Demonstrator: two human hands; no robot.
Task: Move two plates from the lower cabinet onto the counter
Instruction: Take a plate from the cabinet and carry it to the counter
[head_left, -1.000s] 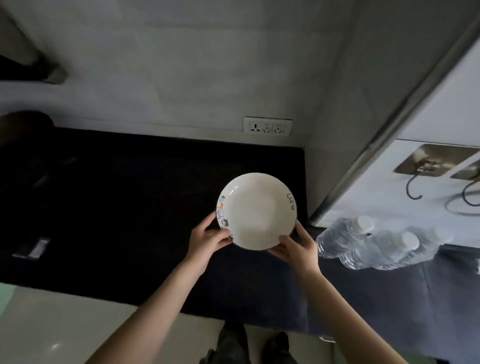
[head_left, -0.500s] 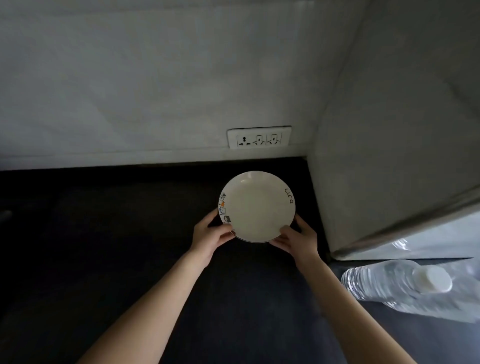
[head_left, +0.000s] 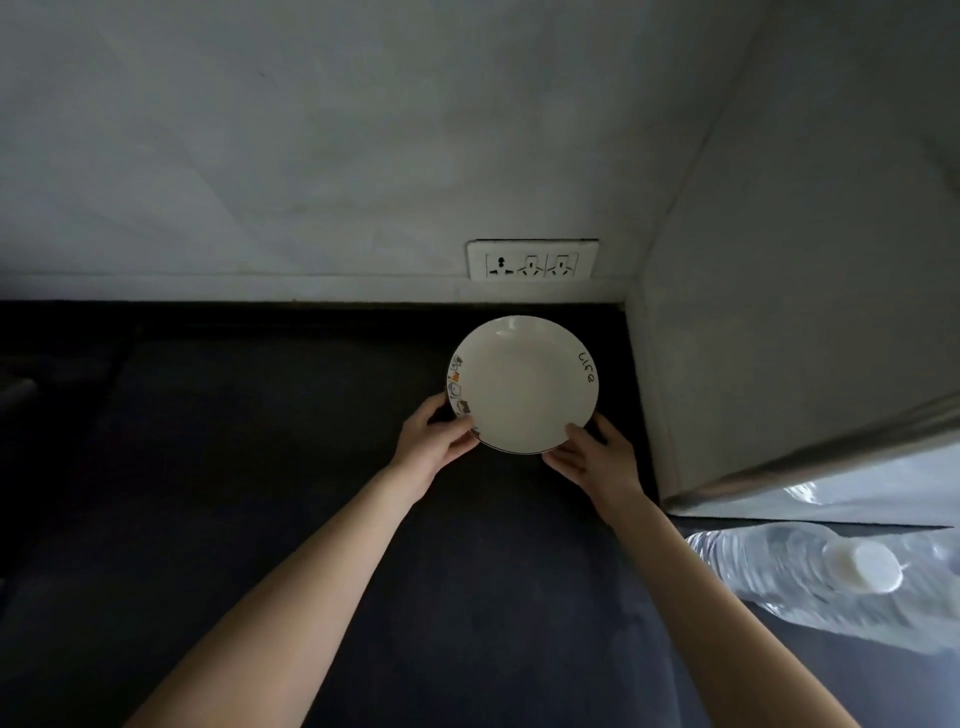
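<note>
A white plate (head_left: 522, 382) with small pictures on its left rim and the word "life" on its right rim sits low over the dark counter (head_left: 260, 467), near the back right corner. My left hand (head_left: 434, 439) grips its near left edge, thumb on the rim. My right hand (head_left: 595, 457) grips the near right edge. A second rim shows just under the plate's near edge, so it may be two stacked plates. Whether the plate rests on the counter I cannot tell.
A white wall socket (head_left: 532, 260) sits on the back wall just beyond the plate. A grey side wall (head_left: 779, 338) closes the corner on the right. Clear water bottles (head_left: 831, 577) with white caps lie at the right, beyond that wall's edge.
Both hands have carried the plate forward toward the back corner of the counter, and my view has tipped closer to the wall; the hooks at the right have left the frame.
</note>
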